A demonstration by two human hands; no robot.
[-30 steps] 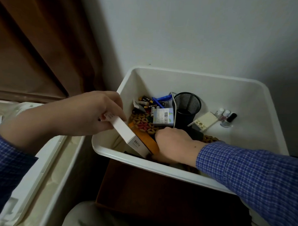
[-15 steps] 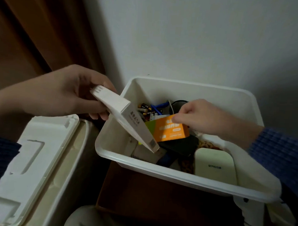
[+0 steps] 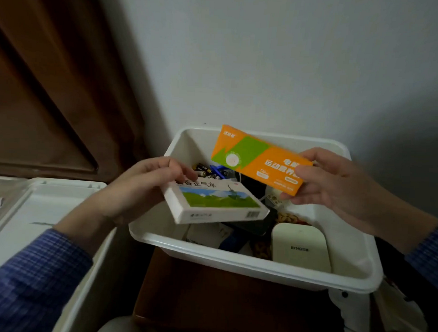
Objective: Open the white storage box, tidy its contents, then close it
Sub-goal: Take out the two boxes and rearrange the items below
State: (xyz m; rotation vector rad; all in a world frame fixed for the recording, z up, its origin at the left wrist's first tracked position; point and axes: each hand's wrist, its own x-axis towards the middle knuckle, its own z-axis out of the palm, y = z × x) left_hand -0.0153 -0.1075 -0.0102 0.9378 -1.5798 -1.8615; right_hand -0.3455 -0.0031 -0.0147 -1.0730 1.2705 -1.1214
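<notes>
The white storage box (image 3: 246,263) is sitting open against the wall, resting on a brown surface, and its lid (image 3: 37,209) is lying inside-up just to the left of it. So the opening step looks done and the tidying step is the one in hand; closing is not yet begun.

Inside the box, a cream-coloured device (image 3: 300,245) with a small printed logo is leaning against the near wall on the right. Beside it a dark flat object (image 3: 250,225) is lying across the middle, partly hidden. A scatter of batteries (image 3: 204,170) and something blue are lying in the far left corner, and a brownish patterned patch (image 3: 289,218) is showing near the cream device; what it is cannot be told.

Both hands are lifting cartons clear, above the box. The left hand (image 3: 137,188) is holding a white medicine carton (image 3: 216,203) with a green landscape picture, its grip curled round the carton's left end, thumb on top. The right hand (image 3: 336,187) is pinching the right end of an orange and green carton (image 3: 257,164), held higher and tilted, well above the contents.

As a judgement, the next move calls for choosing a spot for the two flat cartons, likely stacked or stood together against a wall of the box, once the loose small items are gathered. The dark object and the batteries may need shifting first to give them a level bed.
</notes>
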